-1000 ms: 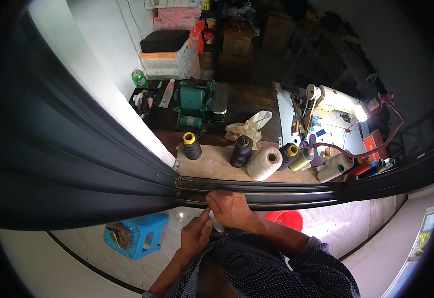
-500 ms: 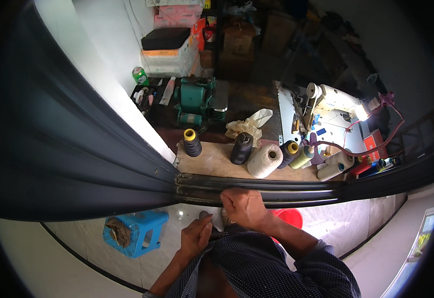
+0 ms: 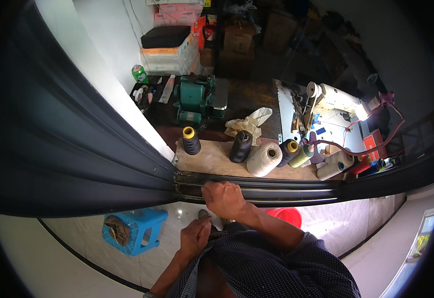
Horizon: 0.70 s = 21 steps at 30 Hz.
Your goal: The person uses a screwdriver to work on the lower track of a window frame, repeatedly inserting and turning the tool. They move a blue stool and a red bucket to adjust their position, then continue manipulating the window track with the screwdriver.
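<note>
My right hand (image 3: 224,197) is curled closed over the dark metal window track (image 3: 291,193), knuckles up, towards the track's left end. Whatever its fingers hold, if anything, is hidden beneath the hand. Lower and a little to the left, my left hand (image 3: 194,236) is held closed in front of my dark dotted shirt (image 3: 257,263), thumb against the fingers. What it may grip cannot be made out. Beyond the track, a wooden sill (image 3: 212,161) bears a dark yellow-topped thread cone (image 3: 191,141), a black cone (image 3: 241,147) and a white cone (image 3: 264,160).
A sewing machine (image 3: 341,102) with a lit lamp stands far right, a green motor (image 3: 193,97) on the dark bench. A grey window frame (image 3: 78,149) rises on the left. Below it is a blue stool (image 3: 147,228); a red basin (image 3: 287,215) sits under my right forearm.
My right hand has slid left along the window track, still closed. My left hand stays almost where it was.
</note>
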Each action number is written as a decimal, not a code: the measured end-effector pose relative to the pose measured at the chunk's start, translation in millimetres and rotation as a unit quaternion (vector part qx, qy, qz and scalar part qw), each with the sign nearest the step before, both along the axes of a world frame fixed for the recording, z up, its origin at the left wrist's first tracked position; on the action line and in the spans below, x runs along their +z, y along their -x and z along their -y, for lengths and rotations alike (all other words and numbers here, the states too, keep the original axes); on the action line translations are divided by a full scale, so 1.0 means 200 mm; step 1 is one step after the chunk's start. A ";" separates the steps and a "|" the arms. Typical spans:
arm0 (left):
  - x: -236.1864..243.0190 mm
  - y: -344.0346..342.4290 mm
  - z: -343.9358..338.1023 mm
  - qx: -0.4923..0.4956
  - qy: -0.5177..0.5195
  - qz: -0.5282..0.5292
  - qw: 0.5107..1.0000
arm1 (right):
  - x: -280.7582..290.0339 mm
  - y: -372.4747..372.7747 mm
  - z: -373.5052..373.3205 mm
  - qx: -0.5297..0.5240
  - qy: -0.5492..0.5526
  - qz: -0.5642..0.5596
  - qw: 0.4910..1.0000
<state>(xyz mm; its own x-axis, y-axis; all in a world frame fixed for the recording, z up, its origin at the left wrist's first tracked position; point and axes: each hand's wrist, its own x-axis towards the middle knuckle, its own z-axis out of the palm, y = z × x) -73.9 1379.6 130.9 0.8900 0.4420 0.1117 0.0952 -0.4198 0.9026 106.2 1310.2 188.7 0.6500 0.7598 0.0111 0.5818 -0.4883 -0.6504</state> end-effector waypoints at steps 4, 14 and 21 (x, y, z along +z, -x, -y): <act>-0.02 0.00 0.01 0.007 0.006 -0.004 1.000 | -0.01 0.00 0.01 -0.004 -0.021 -0.013 1.000; 0.01 0.02 -0.01 0.016 -0.005 -0.018 1.000 | -0.05 0.00 0.05 0.017 -0.100 0.017 0.995; -0.05 0.04 -0.01 0.014 -0.027 -0.027 0.999 | -0.09 0.00 0.13 0.037 -0.129 0.043 0.990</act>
